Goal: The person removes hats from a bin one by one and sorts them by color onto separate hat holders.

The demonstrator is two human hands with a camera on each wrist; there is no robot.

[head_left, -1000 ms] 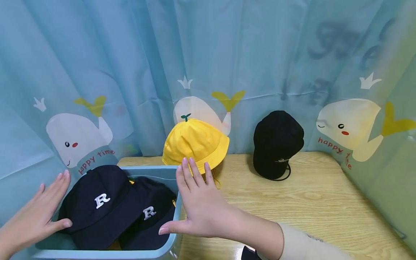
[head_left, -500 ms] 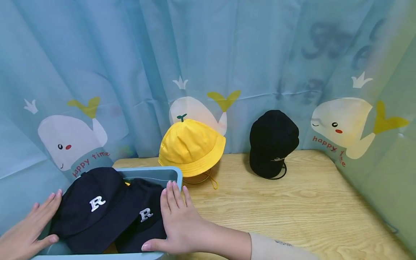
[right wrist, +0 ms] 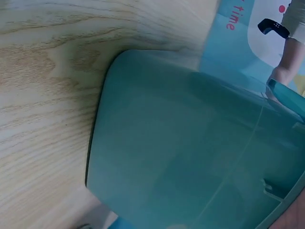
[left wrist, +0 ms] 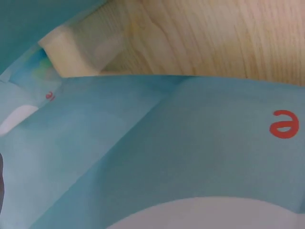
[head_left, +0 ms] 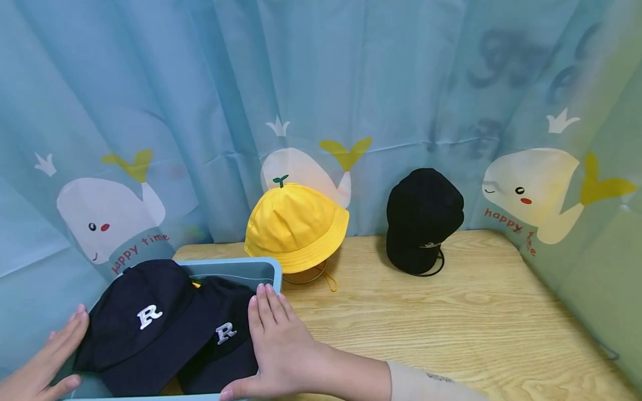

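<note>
Two navy baseball caps lie in a blue plastic bin (head_left: 277,273) at the lower left of the head view. The upper cap (head_left: 175,328), with a white R, leans over the second cap (head_left: 213,365), which has a silver R. My left hand (head_left: 52,356) lies along the bin's left side, fingers straight, fingertips right at the upper cap. At the bin's right rim rests my right hand (head_left: 276,345), its fingers straight and together, overlapping the second cap's edge. In the right wrist view, the bin's outer wall (right wrist: 176,129) fills the middle, with part of that hand at the lower right corner.
Behind the bin, a yellow bucket hat (head_left: 296,228) with a green sprout stands on a stand on the wooden table (head_left: 426,328). A black cap (head_left: 423,217) is propped up farther right. Blue whale-print curtains (head_left: 326,72) enclose the back and sides.
Both hands have come down lower. My right hand has moved left from beside the bin onto its right rim, and my left hand has slid down at the left side. The caps stay put in the bin.
</note>
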